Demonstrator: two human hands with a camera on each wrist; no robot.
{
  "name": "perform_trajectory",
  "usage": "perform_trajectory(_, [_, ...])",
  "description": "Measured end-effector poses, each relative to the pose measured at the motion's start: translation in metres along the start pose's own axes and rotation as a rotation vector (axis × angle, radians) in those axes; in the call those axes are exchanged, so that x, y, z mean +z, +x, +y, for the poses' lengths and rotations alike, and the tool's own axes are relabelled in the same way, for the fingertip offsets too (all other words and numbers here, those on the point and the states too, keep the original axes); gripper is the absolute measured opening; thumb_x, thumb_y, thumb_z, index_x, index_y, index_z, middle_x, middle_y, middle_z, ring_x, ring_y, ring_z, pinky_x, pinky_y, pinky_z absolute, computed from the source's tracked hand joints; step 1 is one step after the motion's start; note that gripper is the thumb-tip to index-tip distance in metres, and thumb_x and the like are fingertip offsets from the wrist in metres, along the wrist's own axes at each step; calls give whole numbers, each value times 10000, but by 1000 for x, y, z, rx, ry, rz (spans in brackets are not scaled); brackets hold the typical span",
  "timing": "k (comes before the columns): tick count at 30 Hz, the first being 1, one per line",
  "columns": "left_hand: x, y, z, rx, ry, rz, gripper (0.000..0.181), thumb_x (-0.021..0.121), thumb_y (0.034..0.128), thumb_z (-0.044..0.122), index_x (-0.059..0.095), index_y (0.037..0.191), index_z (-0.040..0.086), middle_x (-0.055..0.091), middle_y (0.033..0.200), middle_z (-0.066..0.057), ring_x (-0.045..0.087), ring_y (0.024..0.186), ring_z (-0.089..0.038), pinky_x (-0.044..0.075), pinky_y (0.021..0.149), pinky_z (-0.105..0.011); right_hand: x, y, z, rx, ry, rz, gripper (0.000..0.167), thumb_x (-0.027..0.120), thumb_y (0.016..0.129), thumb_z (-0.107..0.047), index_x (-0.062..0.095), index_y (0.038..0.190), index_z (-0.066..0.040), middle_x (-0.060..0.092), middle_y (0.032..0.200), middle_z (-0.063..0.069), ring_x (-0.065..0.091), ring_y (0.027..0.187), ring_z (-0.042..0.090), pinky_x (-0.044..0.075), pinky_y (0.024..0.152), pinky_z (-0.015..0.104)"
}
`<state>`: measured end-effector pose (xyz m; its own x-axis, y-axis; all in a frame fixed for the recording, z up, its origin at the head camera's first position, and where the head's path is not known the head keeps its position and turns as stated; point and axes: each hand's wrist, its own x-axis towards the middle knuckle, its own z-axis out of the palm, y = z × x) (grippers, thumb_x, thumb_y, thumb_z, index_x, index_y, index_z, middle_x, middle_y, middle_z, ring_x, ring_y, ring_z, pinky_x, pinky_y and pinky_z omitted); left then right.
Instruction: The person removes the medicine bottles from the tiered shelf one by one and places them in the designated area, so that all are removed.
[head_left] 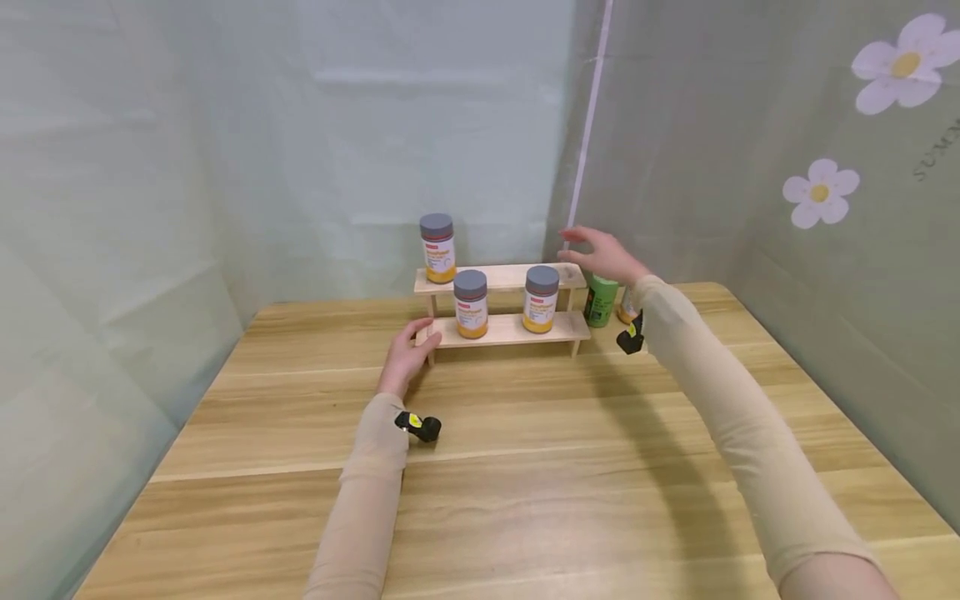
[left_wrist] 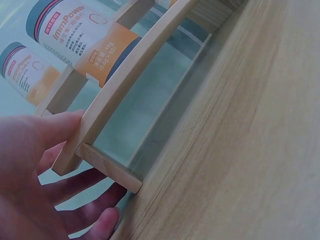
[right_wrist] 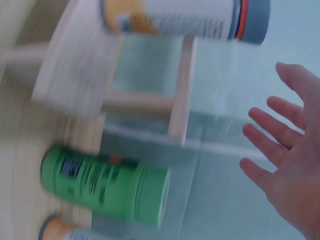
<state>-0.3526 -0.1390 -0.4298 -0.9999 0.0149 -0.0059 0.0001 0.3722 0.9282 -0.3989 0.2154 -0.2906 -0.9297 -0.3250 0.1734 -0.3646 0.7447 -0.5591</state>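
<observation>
A two-tier wooden display shelf (head_left: 504,328) stands at the back of the table. My left hand (head_left: 406,358) grips the left end of its lower board, thumb against the wood and other fingers reaching around and beneath it in the left wrist view. One grey-lidded supplement jar (head_left: 438,252) is upright on the upper tier's left end. On the lower tier stand a second jar (head_left: 471,307) and a third jar (head_left: 541,302). Holding nothing, my right hand (head_left: 603,254) hovers by the upper tier's right end, its fingers spread apart in the right wrist view.
A green canister (head_left: 601,302) stands just right of the shelf. Beside it is another jar (head_left: 627,307), partly hidden by the right wrist. Hanging cloth (head_left: 450,108) backs the wooden table (head_left: 510,483), with a flower-printed sheet (head_left: 847,275) along the right side.
</observation>
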Motion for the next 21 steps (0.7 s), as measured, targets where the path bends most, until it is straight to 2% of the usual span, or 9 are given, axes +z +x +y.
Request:
perform_trajectory(4, [0,0,-1,-4,-11,5,507,598,958,316,469,1423,160,326,1574,-115,236,1482,-317,185,1223,-483,10,11,-15,2,83,25,525,564,976,-294,430,1428,-64,483,1439,190,435,1340,344,327,1140,527])
perform_trajectory(7, [1,1,0,0,-20,11,505,604,954,309,476,1418,155,333,1570,-118,236,1482,-318,187,1224,-479,18,19,-25,-2,108,29,493,556,982,-291,447,1410,-71,505,1416,182,469,1312,321,363,1123,493])
perform_trajectory(12, [4,1,0,-6,-32,16,502,612,950,291,482,1415,152,340,1567,-121,250,1477,-316,194,1221,-479,27,28,-38,-29,88,12,469,556,982,-287,472,1386,-65,525,1396,176,501,1282,311,409,1088,468])
perform_trajectory(21, [8,0,5,-8,-52,9,503,614,949,285,480,1416,154,341,1565,-115,262,1471,-307,199,1219,-477,30,37,-64,-64,24,9,448,575,968,-260,494,1353,-46,583,1315,189,546,1233,330,443,1053,462])
